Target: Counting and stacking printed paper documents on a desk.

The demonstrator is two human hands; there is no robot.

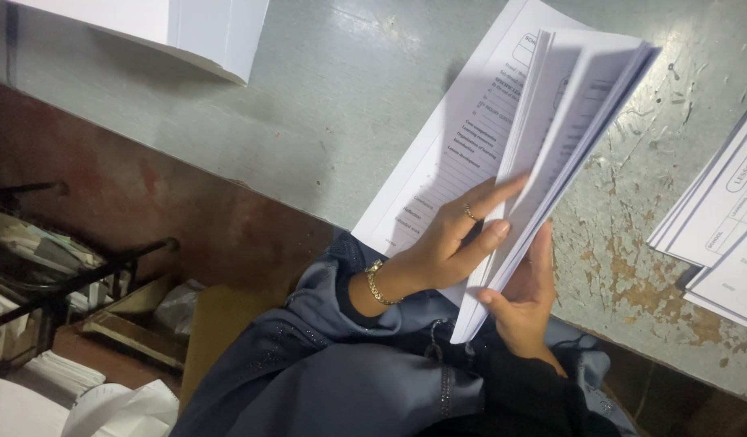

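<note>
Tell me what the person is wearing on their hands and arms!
The left hand has a gold ring on one finger and a gold chain bracelet at the wrist. Both arms wear loose grey-blue sleeves with dark cuffs. The right hand shows no jewellery.
</note>
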